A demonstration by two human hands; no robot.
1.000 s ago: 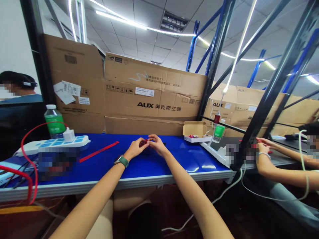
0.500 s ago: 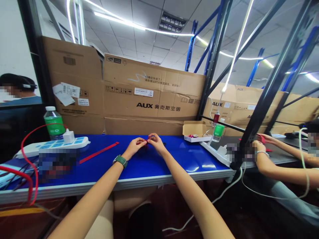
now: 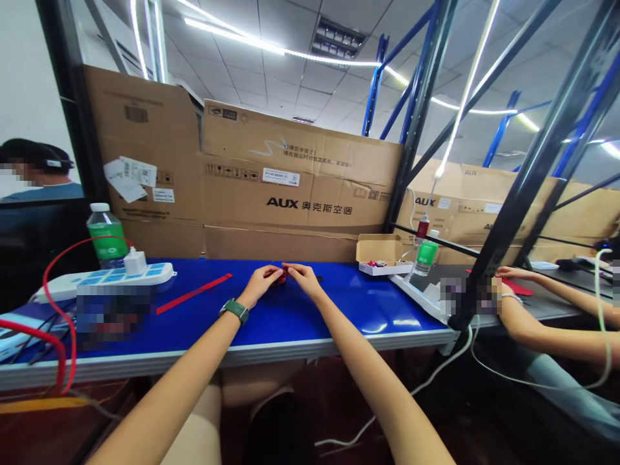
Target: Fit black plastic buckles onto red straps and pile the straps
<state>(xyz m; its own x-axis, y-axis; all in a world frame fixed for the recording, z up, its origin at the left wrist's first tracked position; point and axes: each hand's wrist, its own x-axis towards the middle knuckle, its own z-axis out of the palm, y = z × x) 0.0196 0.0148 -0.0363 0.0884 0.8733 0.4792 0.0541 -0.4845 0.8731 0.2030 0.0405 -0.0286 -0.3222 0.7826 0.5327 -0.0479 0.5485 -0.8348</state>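
Observation:
Over the blue tabletop point(image 3: 339, 310), my left hand point(image 3: 264, 285) and my right hand point(image 3: 301, 281) meet with fingertips almost touching. Both are closed in a pinch on a small red piece point(image 3: 281, 278), mostly covered by the fingers, so its exact kind does not show. A green-strapped watch point(image 3: 235, 311) is on my left wrist. Left of that hand, a flat red strip point(image 3: 194, 294) lies slantwise on the table. Something small and dark point(image 3: 319, 279) lies just beyond my right hand.
On the left stand a power strip point(image 3: 165, 274) with a white charger point(image 3: 135, 263) and a green-labelled bottle point(image 3: 105, 239). An open small carton point(image 3: 380, 268) sits back right, near a metal post point(image 3: 489, 245). A co-worker's hands point(image 3: 506, 284) are beyond it. Cardboard point(image 3: 300, 181) walls the back.
My fingers have shifted slightly around the red piece; more red now shows by my left fingertips. My right fingers have lowered. At right, the co-worker's hand and red material have moved.

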